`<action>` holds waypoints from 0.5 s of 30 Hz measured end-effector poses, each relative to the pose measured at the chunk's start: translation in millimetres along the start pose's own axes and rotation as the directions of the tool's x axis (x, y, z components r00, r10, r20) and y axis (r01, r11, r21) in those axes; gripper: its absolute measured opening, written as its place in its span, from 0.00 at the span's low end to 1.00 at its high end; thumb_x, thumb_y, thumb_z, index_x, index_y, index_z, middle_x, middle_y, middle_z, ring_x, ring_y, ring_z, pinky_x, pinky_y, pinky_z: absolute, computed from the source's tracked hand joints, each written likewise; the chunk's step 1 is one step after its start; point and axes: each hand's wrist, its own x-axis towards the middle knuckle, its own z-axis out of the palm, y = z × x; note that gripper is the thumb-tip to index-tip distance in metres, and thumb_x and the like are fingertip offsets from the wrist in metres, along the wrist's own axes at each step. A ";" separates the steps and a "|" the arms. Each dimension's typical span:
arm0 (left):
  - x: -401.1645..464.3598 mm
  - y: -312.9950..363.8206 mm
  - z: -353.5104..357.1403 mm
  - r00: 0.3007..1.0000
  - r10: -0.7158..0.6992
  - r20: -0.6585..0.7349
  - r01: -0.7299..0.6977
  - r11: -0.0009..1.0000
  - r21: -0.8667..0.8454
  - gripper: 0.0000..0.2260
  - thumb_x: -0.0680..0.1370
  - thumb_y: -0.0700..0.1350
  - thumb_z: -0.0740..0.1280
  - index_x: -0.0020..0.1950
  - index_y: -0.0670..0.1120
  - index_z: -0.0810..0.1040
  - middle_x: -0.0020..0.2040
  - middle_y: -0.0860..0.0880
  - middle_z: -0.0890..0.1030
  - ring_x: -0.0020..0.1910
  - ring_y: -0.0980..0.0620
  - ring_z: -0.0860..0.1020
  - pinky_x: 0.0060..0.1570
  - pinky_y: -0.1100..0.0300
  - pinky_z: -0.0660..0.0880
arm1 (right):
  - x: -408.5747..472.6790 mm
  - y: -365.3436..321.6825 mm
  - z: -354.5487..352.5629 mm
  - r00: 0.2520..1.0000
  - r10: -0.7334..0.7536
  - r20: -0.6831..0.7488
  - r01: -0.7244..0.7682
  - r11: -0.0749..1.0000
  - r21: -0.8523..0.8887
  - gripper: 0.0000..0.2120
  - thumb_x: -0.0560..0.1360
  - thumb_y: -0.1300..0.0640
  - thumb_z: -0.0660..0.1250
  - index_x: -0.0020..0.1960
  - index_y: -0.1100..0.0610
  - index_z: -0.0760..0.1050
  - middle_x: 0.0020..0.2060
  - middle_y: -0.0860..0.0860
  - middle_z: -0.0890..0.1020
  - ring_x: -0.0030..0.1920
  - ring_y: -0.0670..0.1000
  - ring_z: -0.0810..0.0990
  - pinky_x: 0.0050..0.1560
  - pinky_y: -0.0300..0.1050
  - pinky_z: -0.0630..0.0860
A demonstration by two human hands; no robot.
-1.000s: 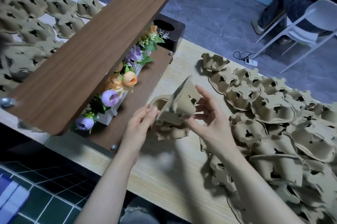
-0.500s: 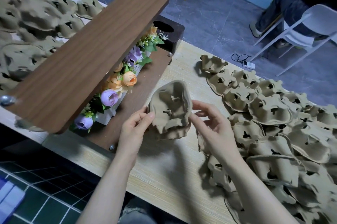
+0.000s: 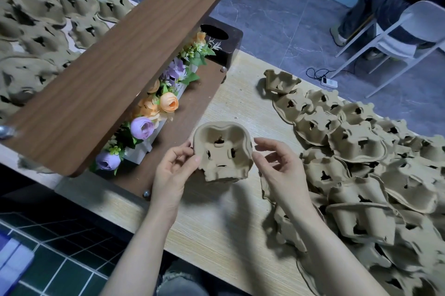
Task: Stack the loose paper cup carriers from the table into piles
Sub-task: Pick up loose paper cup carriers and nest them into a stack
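Nearest you, your left hand [image 3: 172,170] held the carrier [image 3: 222,151] at its left rim, thumb and fingers [image 3: 196,158] pinching the edge. Your right hand [image 3: 280,168] sat just beside the carrier's right edge; its fingers were loosely curled, the thumb tip at the rim, and whether it truly gripped could not be told.

The carrier lay between your two hands, above the bare patch of bench [image 3: 216,218], its hollow side tilted up toward you. It looked seated on at least one more carrier beneath it, whose ragged lower edge showed below; how many were there could not be read.

The relation that mattered: the held carrier's long axis ran roughly near to far, while the loose carriers [image 3: 356,146] lay spread to the right of your right hand, close by and running off to the far right. That hand was the nearer one for fetching the next piece, I judged.

To the left stood the wooden shelf [image 3: 115,64] with artificial flowers [image 3: 168,103] under it, and beyond it, far left, more carriers [image 3: 38,18] lay strewn.
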 end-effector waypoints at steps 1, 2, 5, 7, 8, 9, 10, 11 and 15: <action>-0.3 -0.4 0.1 1.000 -0.005 -0.009 0.005 1.000 -0.019 0.15 0.66 0.45 0.74 0.52 0.47 0.79 0.57 0.53 0.82 0.63 0.47 0.78 0.63 0.50 0.74 | 0.3 1.9 -0.2 1.000 0.009 -0.004 -0.009 1.000 -0.024 0.09 0.75 0.57 0.71 0.54 0.47 0.80 0.48 0.46 0.82 0.38 0.46 0.77 0.43 0.44 0.75; -0.2 -0.4 0.3 1.000 -0.014 -0.008 0.014 1.000 -0.022 0.22 0.65 0.47 0.76 0.58 0.47 0.78 0.58 0.53 0.82 0.64 0.47 0.77 0.63 0.51 0.74 | 0.3 3.2 -0.3 1.000 0.020 -0.004 -0.020 0.999 -0.044 0.10 0.75 0.57 0.71 0.55 0.48 0.80 0.49 0.46 0.81 0.38 0.45 0.76 0.43 0.43 0.75; 0.4 0.7 0.9 0.998 -0.026 0.051 0.024 0.999 0.032 0.33 0.65 0.51 0.76 0.69 0.53 0.73 0.66 0.54 0.78 0.68 0.55 0.74 0.70 0.47 0.69 | 0.0 6.9 -0.2 0.997 0.067 0.023 -0.065 0.994 -0.091 0.12 0.75 0.53 0.71 0.58 0.49 0.78 0.52 0.46 0.80 0.39 0.41 0.75 0.45 0.42 0.74; 1.4 0.1 2.5 0.994 -0.056 0.095 0.051 0.997 0.062 0.32 0.69 0.49 0.76 0.72 0.56 0.70 0.68 0.55 0.76 0.69 0.57 0.73 0.71 0.45 0.68 | -0.9 9.6 -0.7 0.987 0.129 0.093 -0.116 0.984 -0.134 0.18 0.75 0.47 0.70 0.63 0.48 0.76 0.55 0.44 0.79 0.42 0.40 0.76 0.46 0.44 0.74; 1.7 -0.5 3.9 0.990 -0.073 0.120 0.064 0.995 0.078 0.32 0.70 0.48 0.76 0.72 0.58 0.70 0.69 0.56 0.76 0.69 0.56 0.73 0.71 0.44 0.67 | -0.7 12.7 -0.8 0.976 0.161 0.143 -0.135 0.975 -0.174 0.22 0.74 0.44 0.69 0.67 0.46 0.73 0.58 0.44 0.78 0.44 0.41 0.77 0.46 0.44 0.74; 2.4 -1.4 5.3 0.986 -0.086 0.146 0.072 0.992 0.100 0.31 0.72 0.49 0.75 0.72 0.59 0.69 0.69 0.56 0.76 0.69 0.55 0.73 0.71 0.44 0.67 | -0.3 15.3 -0.7 0.962 0.191 0.195 -0.147 0.965 -0.216 0.26 0.73 0.40 0.68 0.69 0.43 0.71 0.60 0.43 0.77 0.47 0.40 0.78 0.49 0.44 0.74; 3.2 -2.3 7.0 0.981 -0.095 0.166 0.075 0.990 0.121 0.29 0.73 0.49 0.73 0.72 0.60 0.69 0.68 0.57 0.76 0.69 0.55 0.73 0.71 0.43 0.67 | 0.4 18.3 0.4 0.945 0.212 0.249 -0.150 0.957 -0.247 0.29 0.71 0.35 0.68 0.70 0.41 0.68 0.61 0.42 0.77 0.51 0.41 0.79 0.54 0.45 0.75; 4.5 -3.1 8.6 0.980 -0.098 0.174 0.076 0.988 0.131 0.28 0.74 0.49 0.72 0.73 0.61 0.69 0.68 0.57 0.77 0.69 0.54 0.73 0.70 0.42 0.67 | 0.6 19.9 2.0 0.929 0.219 0.299 -0.146 0.957 -0.250 0.33 0.69 0.30 0.67 0.71 0.38 0.67 0.62 0.42 0.78 0.55 0.41 0.80 0.60 0.48 0.75; 9.1 -4.2 15.6 0.985 -0.101 0.142 0.087 0.991 0.101 0.25 0.77 0.44 0.68 0.72 0.60 0.70 0.64 0.56 0.80 0.65 0.52 0.77 0.66 0.40 0.72 | 6.2 22.9 6.4 0.916 0.221 0.334 -0.165 0.968 -0.187 0.36 0.66 0.29 0.65 0.72 0.35 0.63 0.62 0.40 0.79 0.60 0.43 0.78 0.61 0.52 0.76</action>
